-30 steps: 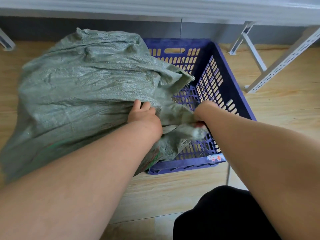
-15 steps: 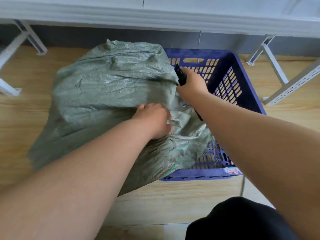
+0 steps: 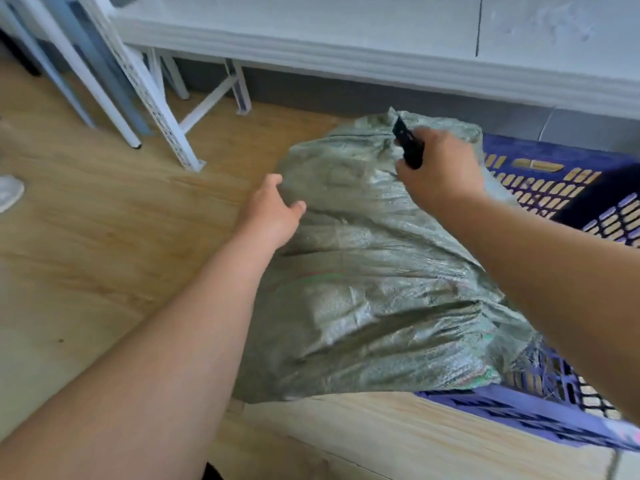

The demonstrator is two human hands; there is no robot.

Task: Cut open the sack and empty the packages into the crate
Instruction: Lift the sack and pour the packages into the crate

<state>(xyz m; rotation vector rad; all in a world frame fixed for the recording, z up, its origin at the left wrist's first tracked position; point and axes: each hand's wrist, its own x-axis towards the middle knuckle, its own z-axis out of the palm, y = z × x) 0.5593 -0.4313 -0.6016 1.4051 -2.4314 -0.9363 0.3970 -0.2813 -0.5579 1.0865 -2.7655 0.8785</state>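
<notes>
Gripping a black cutter (image 3: 409, 147) in my right hand (image 3: 439, 171), I am holding it over the far end of the green woven sack (image 3: 374, 282) (the blade end is pointing up and away from me). My left hand (image 3: 272, 213) is resting against the sack's left flank, fingers loosely spread and holding nothing. The sack is lying bulging across the left rim of the blue crate (image 3: 540, 415), partly on the wooden floor (image 3: 104, 237).
</notes>
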